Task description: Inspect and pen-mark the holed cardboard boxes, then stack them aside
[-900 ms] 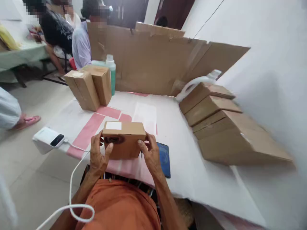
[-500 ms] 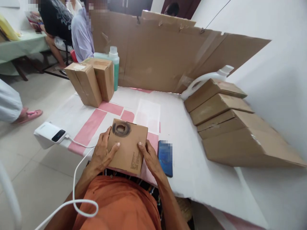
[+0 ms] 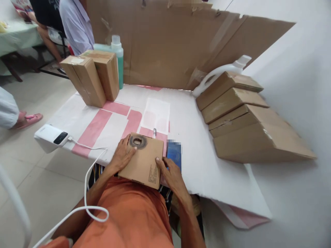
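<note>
A small brown cardboard box (image 3: 144, 162) with a dark ring mark on its top face lies flat at the near edge of the table (image 3: 196, 144). My left hand (image 3: 123, 155) grips its left side, fingers curled over the edge. My right hand (image 3: 169, 172) holds its right side, thumb on top. A blue phone (image 3: 173, 153) lies just right of the box, partly under my right hand. A pen tip (image 3: 154, 132) shows behind the box.
Two upright cardboard boxes (image 3: 90, 79) and a green bottle (image 3: 117, 55) stand at the back left. Several flat boxes (image 3: 240, 117) lean at the right, with a white jug (image 3: 219, 72) behind. A white power bank (image 3: 51, 137) with cable lies at the left edge. A cardboard screen (image 3: 168, 44) backs the table. People sit behind.
The box was upright in both hands with its label side up; it has been tipped over and laid flat on the table edge, ring mark facing up.
</note>
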Action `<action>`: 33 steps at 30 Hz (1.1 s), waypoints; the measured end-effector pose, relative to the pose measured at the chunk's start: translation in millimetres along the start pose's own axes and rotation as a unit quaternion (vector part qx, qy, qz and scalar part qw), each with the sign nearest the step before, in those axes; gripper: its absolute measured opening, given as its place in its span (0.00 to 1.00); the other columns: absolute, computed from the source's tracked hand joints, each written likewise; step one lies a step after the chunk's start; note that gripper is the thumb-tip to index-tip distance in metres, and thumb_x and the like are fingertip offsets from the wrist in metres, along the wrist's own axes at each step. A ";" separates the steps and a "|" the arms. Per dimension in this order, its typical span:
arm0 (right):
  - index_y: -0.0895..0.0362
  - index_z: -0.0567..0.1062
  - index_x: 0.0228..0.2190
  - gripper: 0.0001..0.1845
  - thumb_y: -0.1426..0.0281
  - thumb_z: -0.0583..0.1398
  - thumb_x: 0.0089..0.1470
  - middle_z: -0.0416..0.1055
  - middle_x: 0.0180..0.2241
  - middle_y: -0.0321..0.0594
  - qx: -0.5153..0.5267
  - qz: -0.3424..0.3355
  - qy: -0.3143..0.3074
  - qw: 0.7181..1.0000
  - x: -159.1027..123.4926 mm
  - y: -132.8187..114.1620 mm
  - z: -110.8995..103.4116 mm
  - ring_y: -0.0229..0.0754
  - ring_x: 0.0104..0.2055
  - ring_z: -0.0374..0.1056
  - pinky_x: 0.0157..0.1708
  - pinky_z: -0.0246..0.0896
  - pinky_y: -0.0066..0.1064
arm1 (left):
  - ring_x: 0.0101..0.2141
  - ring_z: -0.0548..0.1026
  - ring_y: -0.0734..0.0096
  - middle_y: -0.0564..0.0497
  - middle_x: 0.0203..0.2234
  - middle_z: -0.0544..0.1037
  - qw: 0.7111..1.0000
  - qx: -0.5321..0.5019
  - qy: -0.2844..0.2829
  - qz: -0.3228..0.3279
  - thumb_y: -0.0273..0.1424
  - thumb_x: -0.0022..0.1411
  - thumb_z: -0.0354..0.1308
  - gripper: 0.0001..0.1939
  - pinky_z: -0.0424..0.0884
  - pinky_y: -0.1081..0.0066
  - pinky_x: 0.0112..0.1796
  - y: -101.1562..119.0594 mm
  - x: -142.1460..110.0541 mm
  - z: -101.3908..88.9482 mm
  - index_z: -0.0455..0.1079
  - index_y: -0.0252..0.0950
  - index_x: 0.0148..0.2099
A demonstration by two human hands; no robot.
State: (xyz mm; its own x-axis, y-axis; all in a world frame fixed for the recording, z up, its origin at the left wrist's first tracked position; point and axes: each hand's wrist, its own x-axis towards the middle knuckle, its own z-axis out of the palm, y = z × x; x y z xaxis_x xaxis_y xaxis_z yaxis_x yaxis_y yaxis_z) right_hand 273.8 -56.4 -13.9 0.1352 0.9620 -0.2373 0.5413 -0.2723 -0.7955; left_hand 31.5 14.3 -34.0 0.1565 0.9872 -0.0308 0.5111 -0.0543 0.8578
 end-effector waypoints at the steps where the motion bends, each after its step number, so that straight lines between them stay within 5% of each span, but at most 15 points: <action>1: 0.57 0.79 0.43 0.33 0.42 0.54 0.62 0.79 0.45 0.54 -0.008 -0.007 0.027 1.000 -0.6 1.0 -2.4 0.58 0.46 0.74 0.50 0.68 0.49 | 0.69 0.66 0.46 0.32 0.68 0.68 1.000 -0.003 -0.011 0.000 0.39 0.70 0.57 0.38 0.59 0.46 0.71 0.4 1.8 0.5 0.55 0.31 0.76; 6: 0.57 0.75 0.58 0.30 0.50 0.60 0.63 0.73 0.58 0.57 -0.112 -0.105 0.209 0.966 12.8 -24.7 3.1 0.61 0.61 0.67 0.61 0.63 0.55 | 0.70 0.66 0.50 0.37 0.69 0.68 0.998 -0.010 -0.061 0.028 0.42 0.72 0.56 0.36 0.59 0.49 0.71 1.5 -12.1 -7.5 0.55 0.36 0.76; 8: 0.56 0.77 0.56 0.25 0.54 0.63 0.64 0.74 0.58 0.55 -0.160 -0.130 0.167 0.964 21.8 -46.8 14.5 0.62 0.62 0.66 0.60 0.61 0.54 | 0.69 0.66 0.51 0.38 0.69 0.68 0.998 -0.002 -0.060 0.030 0.42 0.73 0.55 0.34 0.59 0.49 0.71 1.2 -23.4 -9.9 0.55 0.38 0.75; 12: 0.54 0.80 0.47 0.13 0.60 0.62 0.67 0.80 0.52 0.51 -0.241 -0.077 0.038 0.967 31.0 -83.1 36.7 0.62 0.58 0.69 0.56 0.56 0.54 | 0.66 0.69 0.52 0.37 0.66 0.70 0.999 0.011 -0.035 0.008 0.43 0.74 0.53 0.32 0.64 0.48 0.68 -0.3 -33.7 -10.1 0.57 0.37 0.74; 17: 0.56 0.79 0.43 0.09 0.66 0.60 0.69 0.81 0.51 0.48 -0.222 -0.083 -0.003 0.972 31.0 -92.1 40.6 0.59 0.56 0.70 0.52 0.49 0.47 | 0.62 0.73 0.53 0.38 0.63 0.72 0.999 0.031 -0.001 0.039 0.42 0.72 0.55 0.33 0.68 0.51 0.65 1.2 -15.0 -9.1 0.59 0.37 0.75; 21: 0.57 0.79 0.40 0.08 0.66 0.61 0.67 0.82 0.48 0.49 -0.209 -0.089 -0.001 0.974 31.4 -90.1 40.0 0.57 0.54 0.71 0.49 0.47 0.44 | 0.60 0.74 0.56 0.42 0.58 0.76 0.996 0.029 -0.005 0.089 0.32 0.70 0.53 0.27 0.68 0.52 0.65 1.8 -3.2 -8.4 0.68 0.40 0.69; 27: 0.56 0.80 0.38 0.07 0.66 0.62 0.63 0.83 0.45 0.48 -0.168 -0.113 0.007 0.979 31.1 -84.7 44.3 0.57 0.52 0.72 0.51 0.52 0.46 | 0.58 0.75 0.56 0.44 0.56 0.78 0.997 0.015 0.023 0.071 0.29 0.66 0.53 0.28 0.69 0.52 0.63 1.5 -10.9 -8.0 0.71 0.42 0.67; 33: 0.55 0.79 0.42 0.16 0.59 0.57 0.69 0.82 0.45 0.46 -0.070 -0.070 0.076 0.992 53.8 -61.7 -4.8 0.47 0.46 0.77 0.47 0.66 0.37 | 0.57 0.76 0.54 0.43 0.56 0.78 0.998 0.011 0.036 0.040 0.31 0.65 0.55 0.27 0.72 0.53 0.60 2.7 -14.0 -11.1 0.73 0.39 0.65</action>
State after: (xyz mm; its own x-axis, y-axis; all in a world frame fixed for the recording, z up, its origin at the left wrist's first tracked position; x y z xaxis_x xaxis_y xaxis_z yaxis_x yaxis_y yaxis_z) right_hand 251.7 12.2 25.1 0.1682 0.9851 -0.0347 0.6722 -0.1404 -0.7270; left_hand 21.4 2.1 -25.5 0.1366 0.9877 0.0762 0.5180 -0.1368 0.8444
